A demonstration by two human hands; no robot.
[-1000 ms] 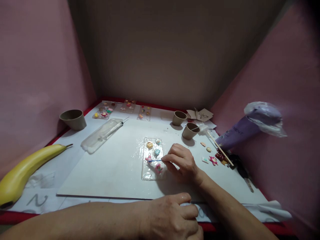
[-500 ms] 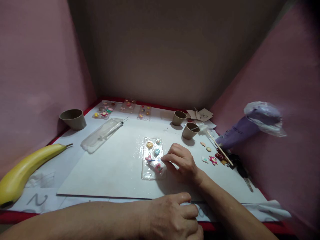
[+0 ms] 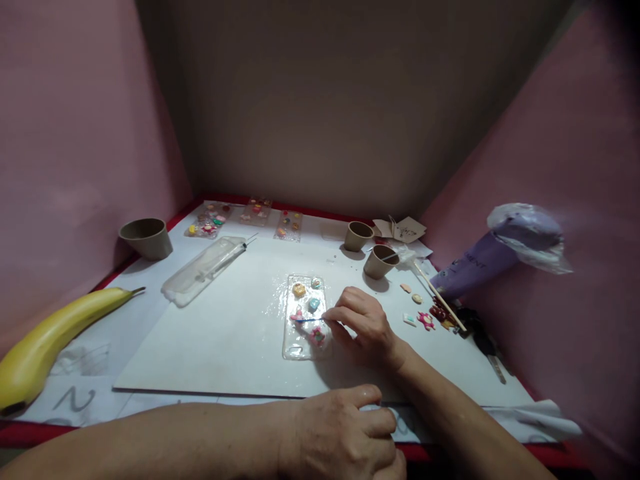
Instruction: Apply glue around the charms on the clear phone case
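A clear phone case (image 3: 304,348) lies on the white board, with glossy wet-looking material on and around it. Small charms are set on it: a yellow one (image 3: 299,290), a blue one (image 3: 314,305) and several pink or mixed ones. My right hand (image 3: 363,327), at the case's right edge, pinches a thin blue stick (image 3: 311,320). Its tip touches or hovers by a pink charm (image 3: 297,316); I cannot tell which. Nearer to me, my left hand (image 3: 345,430) rests curled at the board's front edge. Its palm and fingertips are hidden.
A white board (image 3: 210,360) covers the table. Brown cups (image 3: 381,262) stand at the back right, another cup (image 3: 146,239) at left. Loose charms (image 3: 426,321), a wooden stick (image 3: 440,297) and a purple roll (image 3: 480,260) lie right. A banana (image 3: 60,340) is at left.
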